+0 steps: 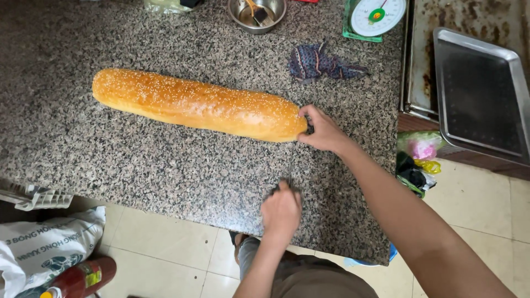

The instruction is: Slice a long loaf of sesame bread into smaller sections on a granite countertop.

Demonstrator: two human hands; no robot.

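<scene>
1 long sesame loaf [196,105] is lying on the granite counter [110,160], long axis running from 10 o'clock to 4 o'clock. Right hand [324,131] is touching the loaf's 4 o'clock end, fingers curled against it. Left hand [281,212] is sitting at 6 o'clock of that end, closed around a dark handle; the knife [289,174] is barely visible, tip pointing toward the loaf. Right hand is nearer. Scale [375,16], bowl [256,14], rag [320,62] are sitting at 12 o'clock, tray [480,91] at 3.
</scene>
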